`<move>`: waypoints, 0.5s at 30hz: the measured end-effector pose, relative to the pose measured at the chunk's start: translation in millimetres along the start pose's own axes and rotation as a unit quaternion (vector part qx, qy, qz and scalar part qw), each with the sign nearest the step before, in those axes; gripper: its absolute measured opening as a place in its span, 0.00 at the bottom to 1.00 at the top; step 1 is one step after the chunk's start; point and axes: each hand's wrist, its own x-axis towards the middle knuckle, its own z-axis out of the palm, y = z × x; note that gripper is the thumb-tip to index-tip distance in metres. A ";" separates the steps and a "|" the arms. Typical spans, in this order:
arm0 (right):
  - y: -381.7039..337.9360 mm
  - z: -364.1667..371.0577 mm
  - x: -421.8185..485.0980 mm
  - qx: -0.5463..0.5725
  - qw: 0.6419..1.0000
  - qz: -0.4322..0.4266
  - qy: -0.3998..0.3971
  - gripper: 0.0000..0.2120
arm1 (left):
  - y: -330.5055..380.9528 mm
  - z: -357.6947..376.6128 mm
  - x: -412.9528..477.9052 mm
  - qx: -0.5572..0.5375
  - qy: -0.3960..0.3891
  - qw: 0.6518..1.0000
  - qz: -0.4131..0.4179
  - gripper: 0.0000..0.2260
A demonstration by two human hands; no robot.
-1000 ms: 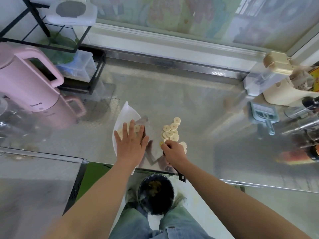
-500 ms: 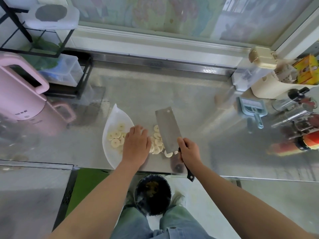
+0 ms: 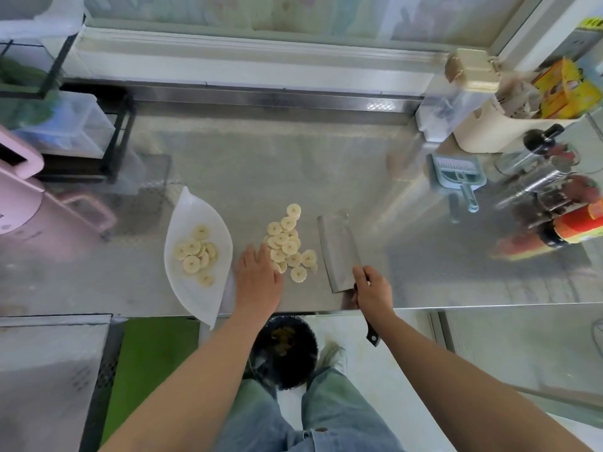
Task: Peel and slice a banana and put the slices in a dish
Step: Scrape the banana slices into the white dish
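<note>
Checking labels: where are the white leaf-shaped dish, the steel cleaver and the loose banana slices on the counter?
white leaf-shaped dish [image 3: 195, 296]: head view, bare inner surface.
steel cleaver [image 3: 337, 252]: head view, blade middle.
loose banana slices [image 3: 289, 246]: head view, pile centre.

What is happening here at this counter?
A person is moving cut banana into a white dish. Some slices lie in the dish already; a pile of them waits on the steel counter to its right. The left hand is open at the near edge of the pile, and the right hand grips a cleaver, whose blade is just right of the pile.
</note>
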 end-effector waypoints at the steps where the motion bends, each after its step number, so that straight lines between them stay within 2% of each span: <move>1: 1.4 2.8 -0.1 0.000 1.000 0.000 -0.005 0.19 | 0.5 0.9 -0.7 -0.007 0.002 1.000 -0.002 0.27; 7: -3.2 11.1 -2.2 0.007 0.999 -0.010 -0.036 0.18 | -2.0 2.1 -4.8 -0.048 0.026 0.999 0.005 0.24; 15: -16.0 24.4 -7.8 0.054 0.994 -0.006 -0.090 0.16 | -3.4 3.9 -4.6 -0.051 0.019 0.998 0.012 0.25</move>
